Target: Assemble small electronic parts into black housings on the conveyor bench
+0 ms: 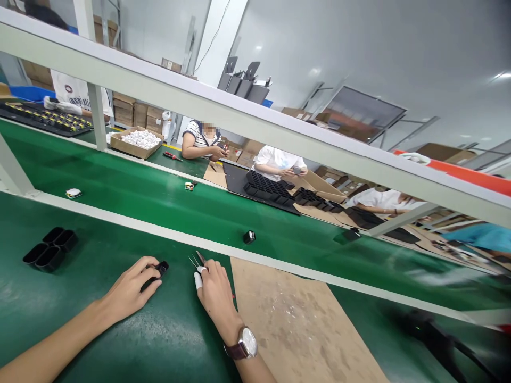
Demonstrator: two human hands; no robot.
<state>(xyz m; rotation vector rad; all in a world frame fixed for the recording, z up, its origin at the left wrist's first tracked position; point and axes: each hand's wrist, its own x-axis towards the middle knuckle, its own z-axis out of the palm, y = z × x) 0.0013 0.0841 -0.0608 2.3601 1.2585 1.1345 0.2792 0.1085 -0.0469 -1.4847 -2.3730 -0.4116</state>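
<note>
My left hand (133,284) is closed around a small black plastic housing (162,267) on the green bench, its fingers covering much of it. To its right, my right hand (215,290) wears white finger cots and a wristwatch. Thin metal tweezers (194,260) stick out from its fingers, prongs apart and pointing away from me. A grey pointed tip (200,257) shows beside the tweezers; the rest of that tool is hidden by the hand. Several empty black housings (50,250) stand grouped on the bench at the left.
A brown board (303,324) lies right of my right hand. Beyond a pale rail (159,230), a green conveyor belt carries a black housing (249,236) and small circuit parts (73,193). Co-workers sit across it, near black trays (269,189) and a box of white parts (130,149).
</note>
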